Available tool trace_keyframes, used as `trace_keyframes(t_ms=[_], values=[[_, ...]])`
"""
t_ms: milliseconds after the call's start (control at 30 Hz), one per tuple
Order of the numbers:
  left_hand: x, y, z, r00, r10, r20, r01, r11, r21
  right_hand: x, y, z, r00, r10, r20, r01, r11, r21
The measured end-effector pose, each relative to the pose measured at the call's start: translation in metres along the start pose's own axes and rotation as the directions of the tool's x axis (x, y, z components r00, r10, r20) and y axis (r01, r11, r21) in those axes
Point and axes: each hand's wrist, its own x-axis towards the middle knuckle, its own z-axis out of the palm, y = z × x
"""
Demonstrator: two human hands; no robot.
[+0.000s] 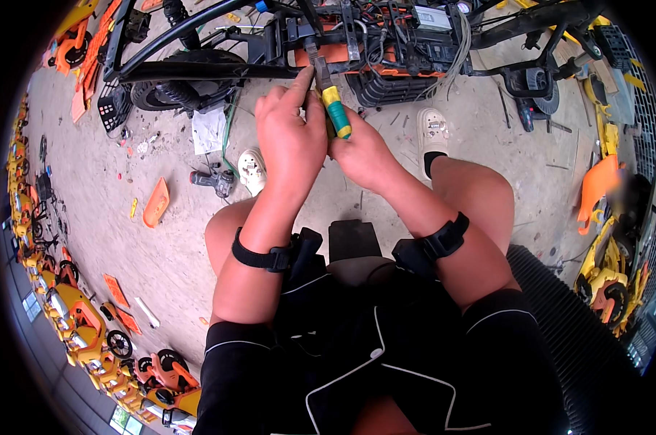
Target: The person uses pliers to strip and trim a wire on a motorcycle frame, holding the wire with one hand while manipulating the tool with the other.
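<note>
Pliers with green and yellow handles reach toward a black vehicle frame, their metal jaws beside a small metal part on it. My right hand is closed around the pliers from the right and below, with some fingers hidden. Close against it, my left hand lies on the left side of the pliers. Its index finger stretches toward the jaws while the other fingers curl. Whatever sits in the left fingers is hidden. Loose wires and an orange panel show just behind the jaws.
A black tyre lies left of the frame, and grey cables hang at its right. Cordless drills and an orange tray-like piece rest on the concrete floor. Orange and yellow vehicles line the left; yellow parts lie right.
</note>
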Motion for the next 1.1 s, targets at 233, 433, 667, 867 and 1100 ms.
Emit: trace_keyframes(t_ms=[233, 433, 667, 867, 1100], values=[[-0.001, -0.002, -0.007, 1.000, 0.010, 0.024, -0.013, 0.996, 0.094, 0.002, 0.004, -0.003, 0.996, -0.049, -0.070, 0.032, 0.973, -0.230], [-0.002, -0.001, -0.010, 0.999, 0.048, 0.005, -0.049, 0.995, 0.089, -0.007, -0.011, -0.006, 0.991, -0.068, -0.118, 0.031, 0.955, -0.294], [0.000, -0.002, -0.016, 0.999, 0.045, -0.007, -0.045, 0.999, -0.002, -0.004, -0.007, -0.007, 0.996, -0.063, -0.065, 0.052, 0.985, -0.167], [0.004, -0.008, -0.027, 0.997, -0.078, -0.008, 0.077, 0.992, -0.103, -0.007, -0.008, -0.002, 0.989, -0.122, -0.081, 0.097, 0.961, -0.260], [0.003, -0.008, -0.036, 0.994, -0.109, -0.019, 0.107, 0.990, -0.087, -0.009, -0.010, 0.003, 0.991, -0.099, -0.088, 0.075, 0.966, -0.249]])
